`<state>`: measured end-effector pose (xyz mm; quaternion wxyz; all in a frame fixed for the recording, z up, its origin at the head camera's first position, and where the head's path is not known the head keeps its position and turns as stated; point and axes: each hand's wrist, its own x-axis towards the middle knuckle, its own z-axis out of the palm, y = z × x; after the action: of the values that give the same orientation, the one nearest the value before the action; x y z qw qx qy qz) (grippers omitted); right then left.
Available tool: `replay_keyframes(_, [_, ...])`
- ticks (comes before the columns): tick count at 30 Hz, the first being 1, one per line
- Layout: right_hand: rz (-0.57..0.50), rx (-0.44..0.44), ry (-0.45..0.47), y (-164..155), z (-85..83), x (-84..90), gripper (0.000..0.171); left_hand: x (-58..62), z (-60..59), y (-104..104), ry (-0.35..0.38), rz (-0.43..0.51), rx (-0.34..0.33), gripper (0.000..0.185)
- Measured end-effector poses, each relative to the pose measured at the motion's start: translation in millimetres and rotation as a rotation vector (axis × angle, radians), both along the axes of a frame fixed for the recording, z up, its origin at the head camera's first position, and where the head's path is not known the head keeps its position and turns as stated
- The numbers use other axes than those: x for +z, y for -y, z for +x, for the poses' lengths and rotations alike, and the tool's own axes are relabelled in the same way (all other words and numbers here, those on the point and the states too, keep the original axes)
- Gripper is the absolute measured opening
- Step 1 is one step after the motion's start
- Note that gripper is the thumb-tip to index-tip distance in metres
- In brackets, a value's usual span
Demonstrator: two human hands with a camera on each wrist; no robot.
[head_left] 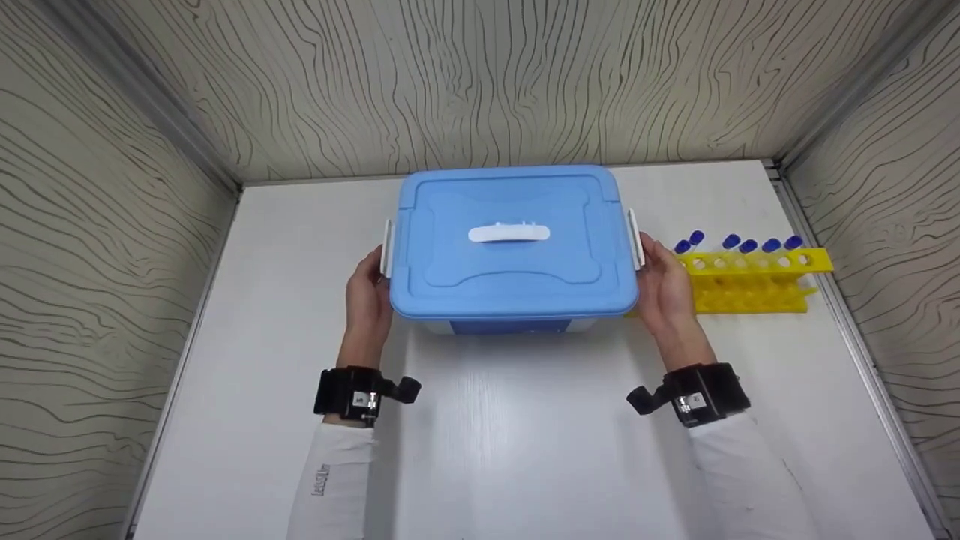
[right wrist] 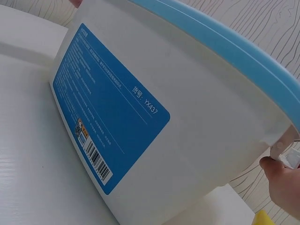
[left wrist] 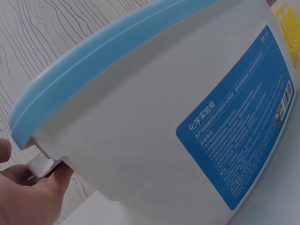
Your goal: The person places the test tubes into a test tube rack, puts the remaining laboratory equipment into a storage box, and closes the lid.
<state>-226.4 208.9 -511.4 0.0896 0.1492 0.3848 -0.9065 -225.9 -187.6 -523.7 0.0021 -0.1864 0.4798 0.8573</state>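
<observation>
A white storage box point(left wrist: 126, 126) with a light blue lid point(head_left: 517, 262) is between my two hands at the back of the white table. A white carrying handle point(head_left: 510, 233) lies across the lid's middle, and a blue printed label point(right wrist: 108, 108) covers the near wall. My left hand point(head_left: 367, 296) grips the box at its left side, fingers curled under the white latch point(left wrist: 40, 164). At the opposite end my right hand point(head_left: 666, 289) holds the right latch point(head_left: 634, 238), the thumb pressed against it. Some fingers of both hands are hidden behind the latches.
Right beside my right hand stands a yellow test tube rack point(head_left: 757, 292) holding several tubes with dark blue caps point(head_left: 748, 245). Wood-patterned panels point(head_left: 480, 82) enclose the table point(head_left: 480, 450) at the back and both sides.
</observation>
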Motion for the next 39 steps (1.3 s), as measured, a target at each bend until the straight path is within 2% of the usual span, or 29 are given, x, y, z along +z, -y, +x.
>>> replay_keyframes(9, [0.095,0.007,-0.011,1.3,-0.3,5.7,0.056,3.5,1.5,1.6,-0.020,-0.076,-0.005,0.042])
replay_keyframes(19, [0.251,0.027,-0.045,2.4,0.7,11.7,0.062,9.6,3.3,2.6,0.010,-0.248,-0.039,0.051])
replay_keyframes(24, [0.404,0.070,-0.100,2.3,2.0,12.9,0.058,11.4,3.6,2.2,-0.019,-0.312,-0.066,0.051])
replay_keyframes(28, [0.533,0.098,-0.136,2.2,3.1,13.8,0.059,13.5,3.9,-0.2,-0.025,-0.403,-0.090,0.051])
replay_keyframes(34, [0.736,0.108,-0.099,5.3,4.2,16.5,0.058,17.1,3.2,-3.8,0.002,-0.540,-0.079,0.050])
replay_keyframes(39, [0.854,0.099,-0.074,9.2,4.0,17.0,0.059,18.8,4.9,-8.2,0.023,-0.659,-0.073,0.054])
